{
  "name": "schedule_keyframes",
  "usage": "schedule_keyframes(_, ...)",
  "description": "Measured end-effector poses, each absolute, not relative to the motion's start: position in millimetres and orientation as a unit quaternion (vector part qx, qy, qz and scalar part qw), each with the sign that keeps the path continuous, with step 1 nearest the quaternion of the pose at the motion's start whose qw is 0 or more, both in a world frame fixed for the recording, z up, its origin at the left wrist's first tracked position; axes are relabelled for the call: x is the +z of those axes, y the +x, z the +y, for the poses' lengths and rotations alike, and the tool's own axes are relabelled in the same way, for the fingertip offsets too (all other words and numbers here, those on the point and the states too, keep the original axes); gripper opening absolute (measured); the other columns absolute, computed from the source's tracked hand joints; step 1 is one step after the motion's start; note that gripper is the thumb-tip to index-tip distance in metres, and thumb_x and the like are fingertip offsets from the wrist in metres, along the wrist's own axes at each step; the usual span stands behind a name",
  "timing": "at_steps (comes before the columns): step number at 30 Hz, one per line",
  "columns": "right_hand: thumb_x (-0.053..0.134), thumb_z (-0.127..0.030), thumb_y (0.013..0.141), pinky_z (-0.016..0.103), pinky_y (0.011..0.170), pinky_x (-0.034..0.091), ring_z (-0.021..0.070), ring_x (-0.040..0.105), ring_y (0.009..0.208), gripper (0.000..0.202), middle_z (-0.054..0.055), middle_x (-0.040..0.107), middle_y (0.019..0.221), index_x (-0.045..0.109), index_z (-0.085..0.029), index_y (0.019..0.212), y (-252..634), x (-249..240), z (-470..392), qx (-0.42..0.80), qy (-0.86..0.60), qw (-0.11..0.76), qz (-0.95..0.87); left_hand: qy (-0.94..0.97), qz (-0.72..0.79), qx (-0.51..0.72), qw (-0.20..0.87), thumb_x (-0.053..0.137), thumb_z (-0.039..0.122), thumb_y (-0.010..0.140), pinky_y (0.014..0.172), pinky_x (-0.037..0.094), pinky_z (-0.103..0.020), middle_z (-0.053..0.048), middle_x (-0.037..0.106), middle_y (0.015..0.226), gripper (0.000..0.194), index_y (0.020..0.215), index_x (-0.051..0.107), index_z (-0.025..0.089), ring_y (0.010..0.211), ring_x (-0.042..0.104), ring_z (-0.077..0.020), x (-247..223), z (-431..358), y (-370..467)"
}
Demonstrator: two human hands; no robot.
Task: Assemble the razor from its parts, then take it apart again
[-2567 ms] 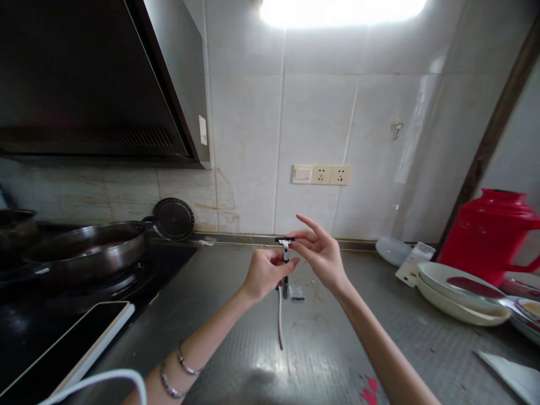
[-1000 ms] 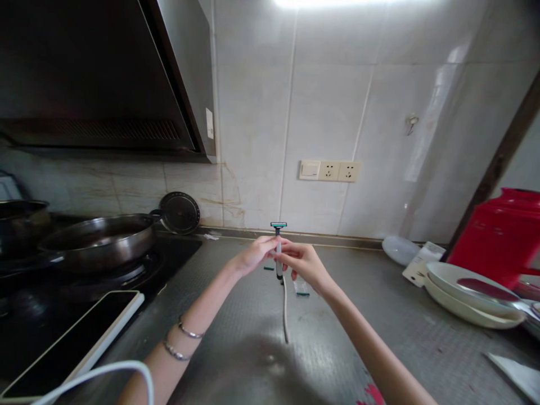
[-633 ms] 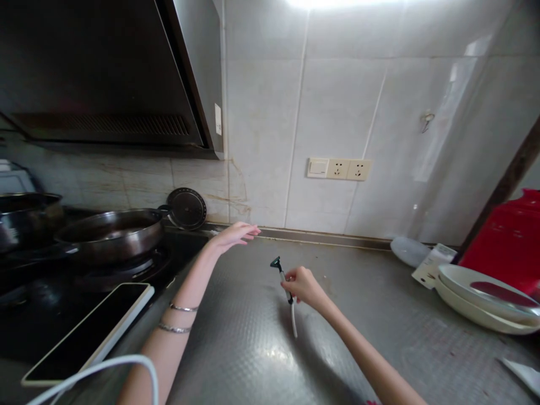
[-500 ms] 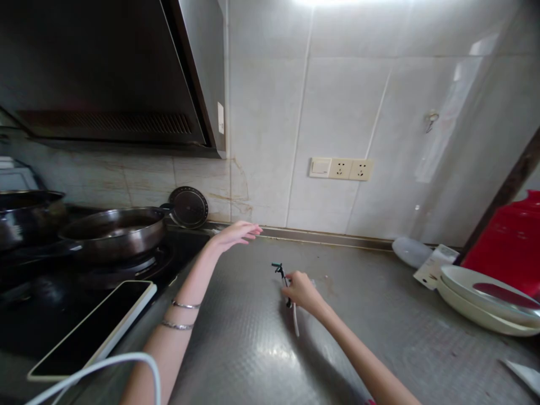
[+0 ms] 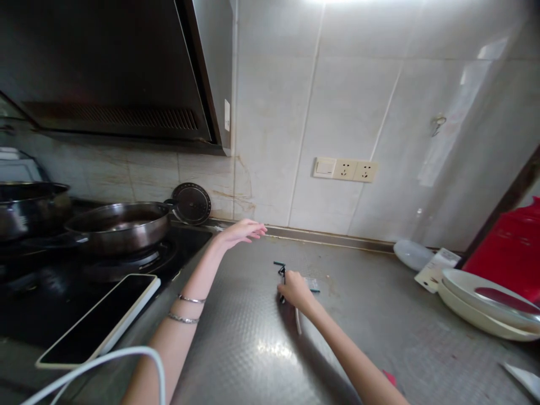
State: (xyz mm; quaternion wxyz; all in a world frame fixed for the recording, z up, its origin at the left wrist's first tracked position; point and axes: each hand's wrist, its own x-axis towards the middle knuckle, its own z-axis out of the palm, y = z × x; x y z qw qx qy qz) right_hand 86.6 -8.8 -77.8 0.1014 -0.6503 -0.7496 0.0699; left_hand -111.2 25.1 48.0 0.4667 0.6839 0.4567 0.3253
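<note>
My left hand (image 5: pixel 247 230) reaches over the far part of the metal counter (image 5: pixel 236 349), close to the wall. Its fingers are stretched out and it holds nothing. Over the middle of the counter, my right hand (image 5: pixel 296 288) is closed on a thin black item (image 5: pixel 282 272), mostly hidden by the fingers, so its kind cannot be made out. A whitish strip (image 5: pixel 298 322) shows below that hand. At the item's far end is a short dark green piece (image 5: pixel 279 263). Just right of the hand lies a clear plastic piece (image 5: pixel 311 283) with another green bit.
On the left are a black cooktop with a steel pan (image 5: pixel 122 228), a pot (image 5: pixel 31 208) and a phone (image 5: pixel 99 320). A white cable (image 5: pixel 126 351) loops in front. Stacked dishes (image 5: pixel 485 306), a small plate (image 5: pixel 412 254) and a red object (image 5: pixel 504 247) stand at right.
The view has shifted slightly. My right hand has turned a little and still grips the black item. The clear piece and green bit beside it show more. My left hand stays stretched out.
</note>
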Motion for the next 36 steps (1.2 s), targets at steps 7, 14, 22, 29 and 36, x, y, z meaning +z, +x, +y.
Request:
schedule_keyframes(7, 0.049, -0.017, 0.072, 0.025, 0.064, 0.042, 0.0259, 0.064, 0.088, 0.024, 0.019, 0.068, 0.093, 0.066, -0.009, 0.088, 89.5, -81.6, -8.0, 0.063, -0.633, 0.097, -0.765, 0.7, 0.464, 0.309, 0.447, 0.052, 0.052, 0.075, 0.077, 0.04, -0.029, -0.01, 0.063, 0.109, 0.045, 0.101, 0.063, 0.016, 0.097, 0.057, -0.0192, 42.7, 29.2, -109.5)
schedule_keyframes(14, 0.048, -0.026, 0.077, 0.022, 0.056, 0.041, 0.0204, 0.066, 0.066, 0.03, 0.016, 0.069, 0.073, 0.067, -0.007, 0.089, 122.8, -54.6, -1.1, 0.093, -0.632, 0.151, -0.755, 0.758, 0.529, 0.345, 0.164, 0.048, 0.025, 0.077, 0.073, 0.043, -0.027, -0.008, 0.069, 0.086, 0.026, 0.084, 0.068, 0.011, 0.081, 0.061, -0.0182, 8.8, 54.8, -86.1)
schedule_keyframes(22, 0.046, -0.023, 0.074, 0.02, 0.05, 0.042, 0.0122, 0.057, 0.041, 0.036, 0.005, 0.067, 0.057, 0.067, -0.008, 0.099, 194.3, -42.5, 10.4, 0.136, -0.639, 0.194, -0.732, 0.814, 0.531, 0.236, 0.013, 0.054, 0.024, 0.078, 0.087, 0.042, -0.031, -0.012, 0.066, 0.101, 0.026, 0.098, 0.066, 0.012, 0.099, 0.057, -0.0224, -76.1, 87.8, -67.9)
schedule_keyframes(29, 0.044, -0.023, 0.072, 0.018, 0.047, 0.04, 0.0104, 0.056, 0.039, 0.029, 0.003, 0.067, 0.059, 0.069, -0.012, 0.079, 219.6, -50.5, 3.3, 0.162, -0.627, 0.195, -0.737, 0.849, 0.493, 0.189, -0.006, 0.059, 0.032, 0.077, 0.09, 0.04, -0.033, -0.011, 0.064, 0.103, 0.03, 0.1, 0.065, 0.014, 0.102, 0.054, -0.0229, -91.8, 98.8, -72.4)
schedule_keyframes(36, 0.043, -0.023, 0.073, 0.018, 0.05, 0.041, 0.01, 0.056, 0.04, 0.031, 0.002, 0.066, 0.059, 0.07, -0.012, 0.083, 228.5, -53.5, -6.7, 0.162, -0.614, 0.204, -0.745, 0.873, 0.453, 0.179, -0.016, 0.056, 0.034, 0.08, 0.089, 0.039, -0.032, -0.007, 0.064, 0.102, 0.025, 0.095, 0.068, 0.018, 0.102, 0.051, -0.0212, -97.6, 103.6, -56.9)
